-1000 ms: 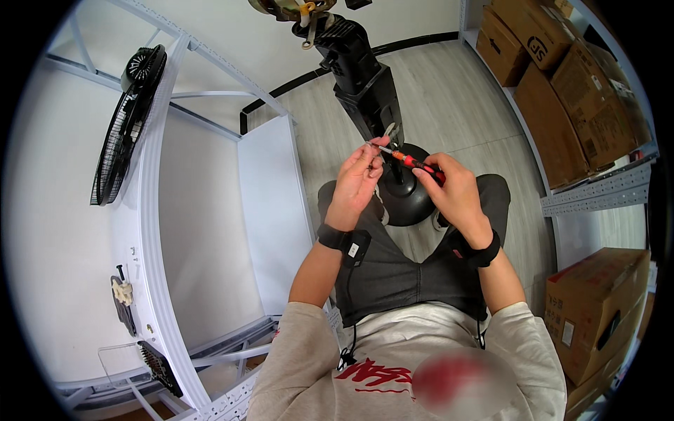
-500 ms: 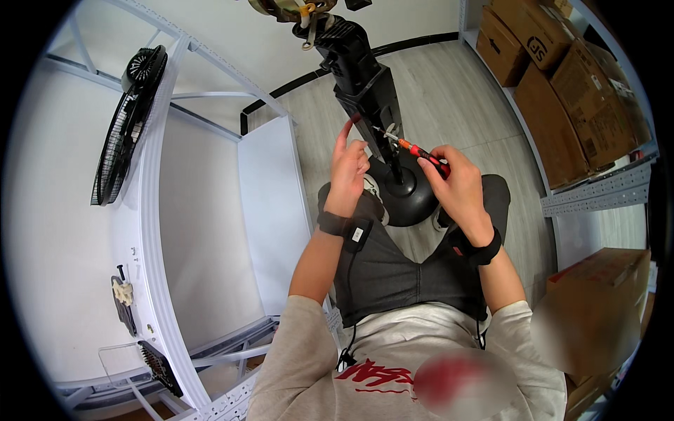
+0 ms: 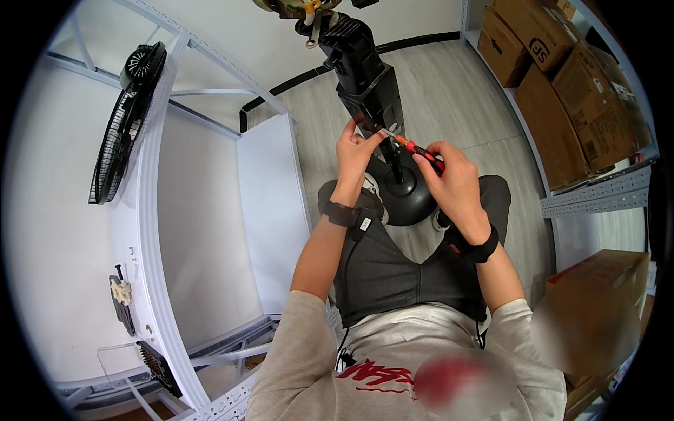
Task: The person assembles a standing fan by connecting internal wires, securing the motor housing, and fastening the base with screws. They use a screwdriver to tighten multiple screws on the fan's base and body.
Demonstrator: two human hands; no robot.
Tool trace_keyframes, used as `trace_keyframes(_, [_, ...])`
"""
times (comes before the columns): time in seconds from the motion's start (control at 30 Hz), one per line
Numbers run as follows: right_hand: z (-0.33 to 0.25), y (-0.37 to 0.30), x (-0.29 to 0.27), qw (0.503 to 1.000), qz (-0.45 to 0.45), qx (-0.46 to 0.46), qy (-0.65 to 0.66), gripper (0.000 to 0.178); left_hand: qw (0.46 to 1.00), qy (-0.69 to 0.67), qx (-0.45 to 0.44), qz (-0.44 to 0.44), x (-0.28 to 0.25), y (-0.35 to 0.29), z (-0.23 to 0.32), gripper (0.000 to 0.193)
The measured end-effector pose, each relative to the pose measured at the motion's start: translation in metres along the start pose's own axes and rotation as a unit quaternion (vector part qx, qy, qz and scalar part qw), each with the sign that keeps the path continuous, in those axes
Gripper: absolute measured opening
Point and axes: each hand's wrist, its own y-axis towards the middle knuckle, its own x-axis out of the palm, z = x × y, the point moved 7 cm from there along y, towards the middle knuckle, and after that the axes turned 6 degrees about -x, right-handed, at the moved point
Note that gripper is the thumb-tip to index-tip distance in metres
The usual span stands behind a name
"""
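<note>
A black fan stand (image 3: 366, 84) rises in front of me from a round black base (image 3: 405, 207) on the floor. My right hand (image 3: 455, 179) is closed around a screwdriver (image 3: 426, 157) with a red and black handle and an orange collar. Its tip points up and left, at a small pale metal part (image 3: 394, 129) on the stand's column. From the left, my left hand (image 3: 354, 156) reaches to the column. Its thumb stretches to the screwdriver's tip while the index finger lies apart along the column's side. What the other fingers touch is hidden.
On the white shelf (image 3: 151, 281) at left lie a black fan grille (image 3: 116, 144), a dark tool with a pale part (image 3: 121, 298) and a comb-like black piece (image 3: 160, 368). Cardboard boxes (image 3: 551, 130) fill the right shelving. Another box (image 3: 597, 309) stands at lower right.
My left hand has turned and its thumb has come across to the screwdriver's tip. My right hand and the screwdriver have shifted slightly left and up.
</note>
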Motion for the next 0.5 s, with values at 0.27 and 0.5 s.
trace_keyframes(0.27, [-0.005, 0.004, 0.008, 0.999, 0.018, -0.035, -0.017, 0.022, 1.000, 0.010, 0.011, -0.009, 0.000, 0.000, 0.003, 0.056])
trace_keyframes(0.5, [-0.010, 0.004, 0.008, 0.997, 0.013, -0.020, -0.068, 0.020, 1.000, 0.010, 0.014, -0.012, 0.000, -0.001, 0.005, 0.060])
